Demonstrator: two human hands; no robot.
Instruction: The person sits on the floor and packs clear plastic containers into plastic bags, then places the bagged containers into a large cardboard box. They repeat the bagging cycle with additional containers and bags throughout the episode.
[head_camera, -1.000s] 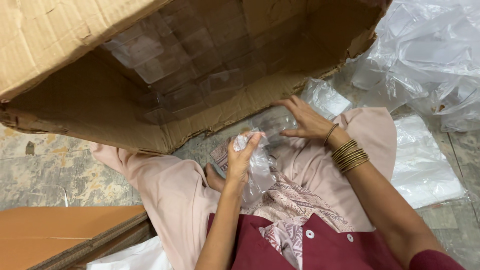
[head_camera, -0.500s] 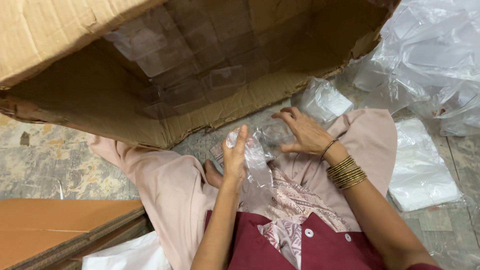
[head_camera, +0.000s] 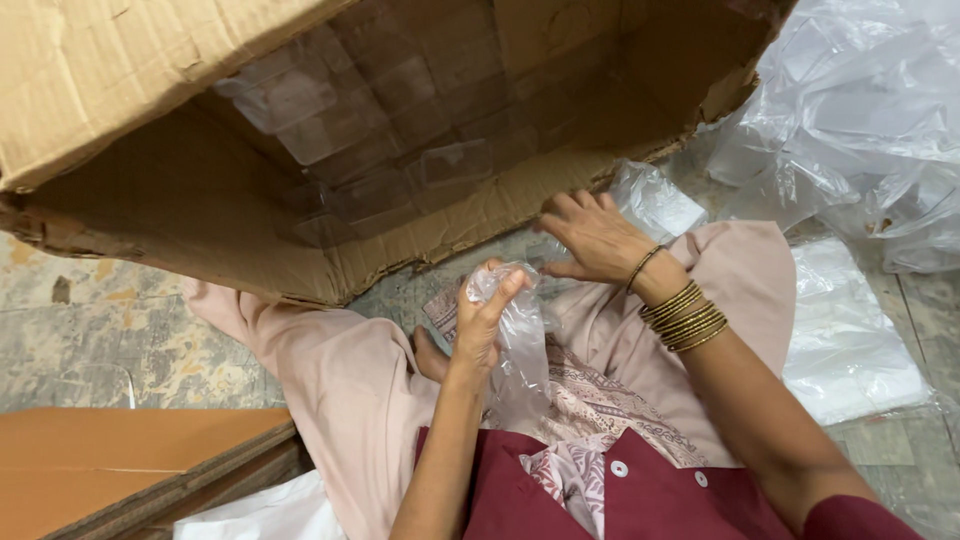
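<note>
My left hand (head_camera: 485, 318) pinches the top of a clear plastic bag (head_camera: 520, 365) that hangs down over my lap. My right hand (head_camera: 592, 236), with several gold bangles on the wrist, rests fingers spread on the lap just beyond the bag's upper edge, close to the lip of a big cardboard box (head_camera: 330, 130). The box lies on its side, open toward me, with many clear plastic containers (head_camera: 455, 160) stacked inside. I sit cross-legged in pale pink trousers.
Crumpled clear plastic sheeting (head_camera: 860, 110) piles at the right. A flat stack of clear bags (head_camera: 850, 340) lies on the floor by my right knee. A flattened brown cardboard sheet (head_camera: 120, 465) lies at lower left on the stone floor.
My right hand has drawn back from the box edge toward the bag. My left hand has lifted the bag's top slightly. The view has shifted a little.
</note>
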